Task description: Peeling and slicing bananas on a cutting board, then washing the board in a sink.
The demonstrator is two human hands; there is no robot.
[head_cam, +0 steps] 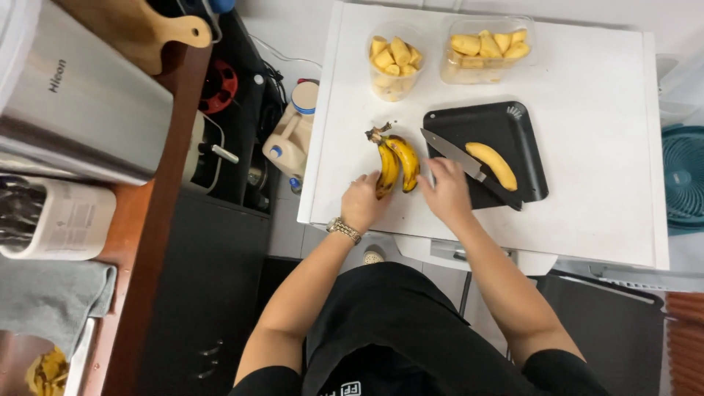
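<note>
Two yellow bananas (pixel 396 161) joined at one stem lie on the white table (pixel 587 213). My left hand (pixel 362 202) grips the lower end of the left banana. My right hand (pixel 447 192) rests at the tip of the right banana, fingers touching it, beside the black tray (pixel 521 128). A peeled banana (pixel 493 164) lies on that tray. A knife (pixel 462 163) with a black handle lies across the tray's left part, its blade pointing up-left, close to my right hand but not held.
A round clear tub (pixel 396 60) and a rectangular clear tub (pixel 485 48) hold banana pieces at the table's far edge. Left of the table stand a plastic jug (pixel 292 139), a wooden counter with a steel appliance (pixel 81 103), and a cutting board (pixel 139 26). A teal fan (pixel 683 176) is right.
</note>
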